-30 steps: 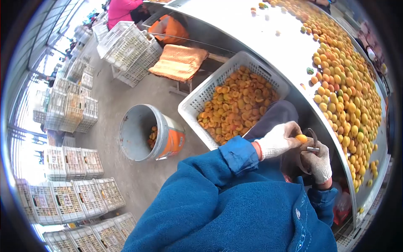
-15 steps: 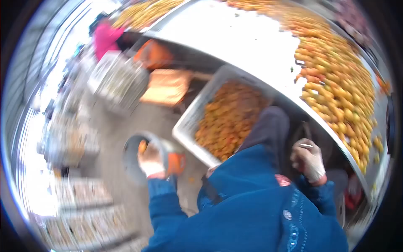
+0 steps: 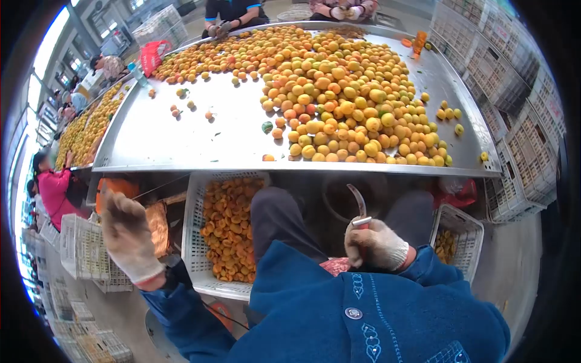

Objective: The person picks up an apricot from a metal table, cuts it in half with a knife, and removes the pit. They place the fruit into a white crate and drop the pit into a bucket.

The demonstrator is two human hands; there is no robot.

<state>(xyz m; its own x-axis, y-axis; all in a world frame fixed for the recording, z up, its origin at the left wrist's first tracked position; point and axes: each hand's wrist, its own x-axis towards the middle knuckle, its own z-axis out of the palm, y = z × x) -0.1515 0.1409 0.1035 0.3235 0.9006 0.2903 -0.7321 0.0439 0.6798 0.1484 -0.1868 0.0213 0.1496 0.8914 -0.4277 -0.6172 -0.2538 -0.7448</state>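
My left hand [image 3: 130, 239], in a whitish glove, is raised left of a white crate [image 3: 195, 257]; its fingers are stretched out and nothing shows in them. Halved apricots [image 3: 227, 233] fill much of that crate, which stands beside my knee. My right hand [image 3: 381, 245], gloved too, is closed round the red handle of a curved knife [image 3: 359, 202], its blade pointing up and away from me. Beyond both hands, a heap of whole apricots [image 3: 357, 115] lies on a metal table [image 3: 175, 142].
A second white crate [image 3: 478, 242] with apricot pieces stands at my right. Stacked crates [image 3: 514, 121] rise along the right side. Two people's hands [image 3: 221, 28] are at the table's far edge. A person in pink [image 3: 54, 190] sits at far left. A bucket [image 3: 158, 339] stands low left.
My view has swung up and right to face the table. My left hand has left the grey bucket, and the orange piece it held no longer shows. My right hand keeps the knife.
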